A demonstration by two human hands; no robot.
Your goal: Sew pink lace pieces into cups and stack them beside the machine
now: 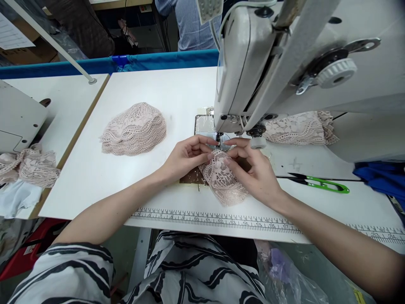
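Note:
Under the needle area of a white sewing machine (pixel 240 71) lies a pale pink lace piece (pixel 221 179). My left hand (pixel 193 156) pinches its upper left edge, thumb and fingers together beside the presser foot. On the right side, my right hand (pixel 249 166) has its thumb on the lace and its fingers curled near the foot, holding the upper right edge. The lace's lower end rests loose on the white table (pixel 110 185). A stack of similar lace pieces (pixel 134 128) sits to the left.
More lace (pixel 300 128) lies behind the machine head at right. Green thread snips (pixel 325 183) rest right of my right hand. A printed ruler (pixel 196 218) runs along the front edge. Blue cloth (pixel 382 179) lies far right. A person in a striped shirt (pixel 198 25) is beyond the table.

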